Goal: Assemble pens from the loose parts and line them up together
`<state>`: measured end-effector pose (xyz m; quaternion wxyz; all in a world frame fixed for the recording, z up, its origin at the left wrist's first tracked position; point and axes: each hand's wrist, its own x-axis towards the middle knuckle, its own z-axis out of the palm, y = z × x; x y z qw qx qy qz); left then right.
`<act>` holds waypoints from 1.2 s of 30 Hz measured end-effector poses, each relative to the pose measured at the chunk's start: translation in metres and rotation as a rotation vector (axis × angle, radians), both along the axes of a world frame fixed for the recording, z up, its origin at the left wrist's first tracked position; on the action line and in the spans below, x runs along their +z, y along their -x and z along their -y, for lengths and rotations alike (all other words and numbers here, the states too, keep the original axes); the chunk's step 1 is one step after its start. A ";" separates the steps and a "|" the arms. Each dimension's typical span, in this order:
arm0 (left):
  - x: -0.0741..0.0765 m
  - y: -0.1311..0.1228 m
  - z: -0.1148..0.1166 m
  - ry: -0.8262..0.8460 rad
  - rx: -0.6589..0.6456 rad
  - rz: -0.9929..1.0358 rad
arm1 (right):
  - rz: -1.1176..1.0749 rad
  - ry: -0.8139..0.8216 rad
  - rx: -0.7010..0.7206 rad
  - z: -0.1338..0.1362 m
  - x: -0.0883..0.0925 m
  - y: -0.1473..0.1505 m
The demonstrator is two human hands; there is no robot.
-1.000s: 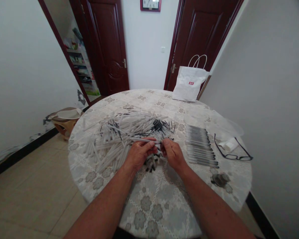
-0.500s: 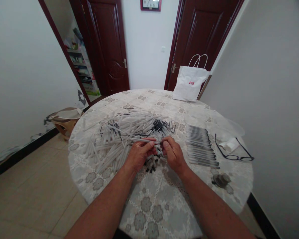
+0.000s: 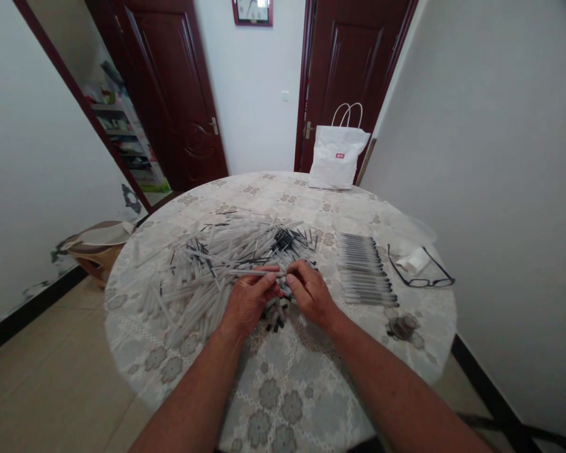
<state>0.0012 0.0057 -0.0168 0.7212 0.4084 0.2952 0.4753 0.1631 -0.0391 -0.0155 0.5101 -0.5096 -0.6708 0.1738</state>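
One slim, translucent-white, plastic-looking tube (image 3: 245, 272), centre of frame; long axis left to right, nearly level. Left hand (image 3: 249, 299): thumb and fingers clamped on its right-hand half. Right hand (image 3: 310, 290): fingertips pinched at its right end, nearer that tip; contact detail hidden. Surface: round, pale floral-clothed table (image 3: 321, 390). Room: two dark-red wooden doors (image 3: 158, 75), upper frame; white walls (image 3: 490, 157).

This is looking like a home: a panelled dark-red wooden door (image 3: 170, 88) is standing at upper left, a framed wall clock (image 3: 253, 11) is hanging at top centre, and a floral tablecloth (image 3: 292, 377) is spreading across the middle.
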 end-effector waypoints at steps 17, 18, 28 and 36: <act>0.005 0.003 -0.008 0.031 0.191 0.050 | -0.184 0.089 -0.087 -0.006 -0.002 -0.001; 0.005 0.004 -0.008 0.035 0.192 0.048 | -0.218 0.109 -0.082 -0.008 -0.004 -0.001; 0.007 0.003 -0.008 0.026 0.219 0.030 | -0.261 0.097 -0.028 -0.004 0.001 0.000; 0.003 0.004 -0.009 0.024 0.216 0.021 | -0.310 0.153 -0.008 -0.005 0.000 0.000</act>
